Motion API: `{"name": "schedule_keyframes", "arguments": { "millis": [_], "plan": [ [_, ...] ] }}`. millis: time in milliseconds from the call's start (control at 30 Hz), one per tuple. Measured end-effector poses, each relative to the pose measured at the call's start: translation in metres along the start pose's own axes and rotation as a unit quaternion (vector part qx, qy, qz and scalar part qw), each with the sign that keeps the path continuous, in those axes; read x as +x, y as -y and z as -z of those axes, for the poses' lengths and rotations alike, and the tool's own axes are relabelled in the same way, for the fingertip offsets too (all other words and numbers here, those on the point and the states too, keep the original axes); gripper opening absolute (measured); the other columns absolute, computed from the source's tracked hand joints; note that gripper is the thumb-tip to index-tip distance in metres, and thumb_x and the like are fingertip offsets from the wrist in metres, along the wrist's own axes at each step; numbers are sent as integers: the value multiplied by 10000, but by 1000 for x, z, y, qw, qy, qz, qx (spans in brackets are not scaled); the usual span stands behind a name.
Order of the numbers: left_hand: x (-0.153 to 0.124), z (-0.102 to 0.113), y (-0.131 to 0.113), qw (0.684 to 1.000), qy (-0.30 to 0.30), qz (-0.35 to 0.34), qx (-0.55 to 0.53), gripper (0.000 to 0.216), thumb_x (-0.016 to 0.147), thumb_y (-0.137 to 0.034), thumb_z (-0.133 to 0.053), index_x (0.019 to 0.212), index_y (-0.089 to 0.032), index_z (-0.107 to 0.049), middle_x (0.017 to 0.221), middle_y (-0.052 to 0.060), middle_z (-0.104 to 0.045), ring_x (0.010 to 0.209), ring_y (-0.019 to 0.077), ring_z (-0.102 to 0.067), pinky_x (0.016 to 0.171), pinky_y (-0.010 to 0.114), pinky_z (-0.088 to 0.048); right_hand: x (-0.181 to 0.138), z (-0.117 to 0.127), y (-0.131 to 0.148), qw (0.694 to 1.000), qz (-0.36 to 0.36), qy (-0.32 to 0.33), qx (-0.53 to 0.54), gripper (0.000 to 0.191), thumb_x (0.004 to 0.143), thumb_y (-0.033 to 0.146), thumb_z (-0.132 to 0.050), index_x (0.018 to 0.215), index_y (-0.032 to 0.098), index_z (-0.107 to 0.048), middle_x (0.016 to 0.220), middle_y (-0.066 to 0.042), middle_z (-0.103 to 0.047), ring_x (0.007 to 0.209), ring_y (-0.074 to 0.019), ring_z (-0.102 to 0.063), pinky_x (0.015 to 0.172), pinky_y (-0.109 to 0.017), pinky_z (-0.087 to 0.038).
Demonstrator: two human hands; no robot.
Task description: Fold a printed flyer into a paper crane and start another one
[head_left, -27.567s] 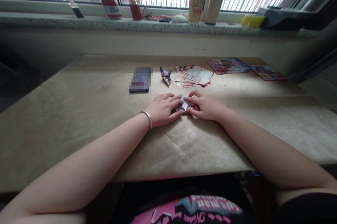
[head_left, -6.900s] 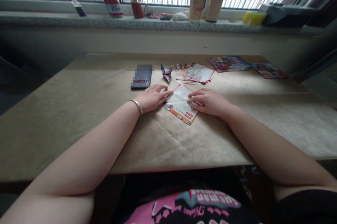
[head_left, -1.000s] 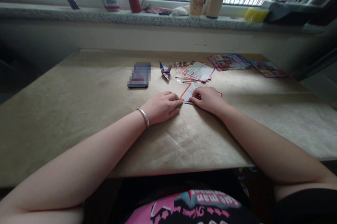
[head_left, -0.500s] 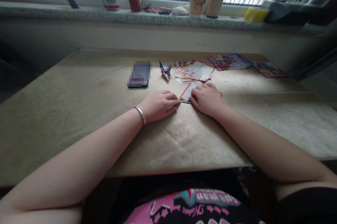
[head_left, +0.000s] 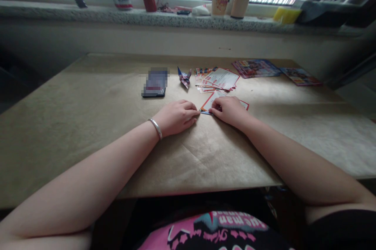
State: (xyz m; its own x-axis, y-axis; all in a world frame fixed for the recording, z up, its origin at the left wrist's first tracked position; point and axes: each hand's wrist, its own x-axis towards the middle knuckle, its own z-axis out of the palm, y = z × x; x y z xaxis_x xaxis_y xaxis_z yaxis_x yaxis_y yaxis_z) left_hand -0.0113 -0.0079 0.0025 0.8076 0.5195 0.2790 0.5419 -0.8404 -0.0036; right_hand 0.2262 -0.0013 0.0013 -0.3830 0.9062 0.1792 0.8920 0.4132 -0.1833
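Note:
A white sheet of paper with a red-orange border lies in front of me, a narrow bluish strip showing along its near edge. My right hand is closed on that near edge, thumb and fingers bent together, and covers the sheet's middle. My left hand, a silver bangle at its wrist, rests on the table with fingers stretched out. Its fingertips touch the sheet's left corner. Just beyond stand a folded paper crane and a fanned pile of bordered sheets.
A dark phone, partly blurred out, lies to the left of the crane. Colourful printed sheets and another small stack are at the back right of the table. Cups, cans and a yellow object line the windowsill.
My right hand has shifted slightly and its fingers have curled more at the near edge. The bluish strip there looks narrower. My left hand has hardly moved.

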Motion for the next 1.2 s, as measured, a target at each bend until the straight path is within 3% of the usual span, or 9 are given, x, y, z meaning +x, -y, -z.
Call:
{"name": "schedule_keyframes", "arguments": {
  "millis": [433,667,933,1067,1200],
  "plan": [
    [3,3,-5,999,9,13,35,292,942,-301,-493,1077,-198,-731,1049,66,-707,913,206,-646,784,330,-532,2,-2,-2,1000,-4,8,14,206,868,371,-609,770,203,-675,825,-49,-730,765,-198,-617,673,-306,-374],
    [4,7,-7,997,22,36,60,289,910,-215,-478,986,-188,-756,1007,59,-724,886,207,-662,767,334,-532,1,0,-2,1000,-10,12,14,208,870,377,-606,781,204,-679,839,-47,-731,772,-193,-618,681,-305,-381],
    [1,3,-3,998,-18,58,15,258,918,-226,-477,974,-163,-721,993,77,-704,878,200,-646,774,325,-534,-1,0,-1,1000,-17,9,16,200,868,367,-606,790,200,-684,849,-57,-731,789,-205,-623,694,-314,-398],
    [5,-3,-6,999,-41,4,6,308,939,-241,-470,1168,-161,-659,1079,103,-679,962,203,-621,845,338,-527,0,-3,6,999,-28,1,36,182,870,342,-606,799,194,-686,854,-64,-728,783,-196,-621,700,-307,-412],
    [8,-8,-9,999,-22,-30,6,332,954,-296,-479,1191,-145,-655,1099,113,-676,998,216,-608,915,363,-512,0,-5,12,999,-25,-15,43,170,868,323,-602,809,188,-686,868,-72,-723,798,-196,-622,719,-307,-424]
  ]
}}
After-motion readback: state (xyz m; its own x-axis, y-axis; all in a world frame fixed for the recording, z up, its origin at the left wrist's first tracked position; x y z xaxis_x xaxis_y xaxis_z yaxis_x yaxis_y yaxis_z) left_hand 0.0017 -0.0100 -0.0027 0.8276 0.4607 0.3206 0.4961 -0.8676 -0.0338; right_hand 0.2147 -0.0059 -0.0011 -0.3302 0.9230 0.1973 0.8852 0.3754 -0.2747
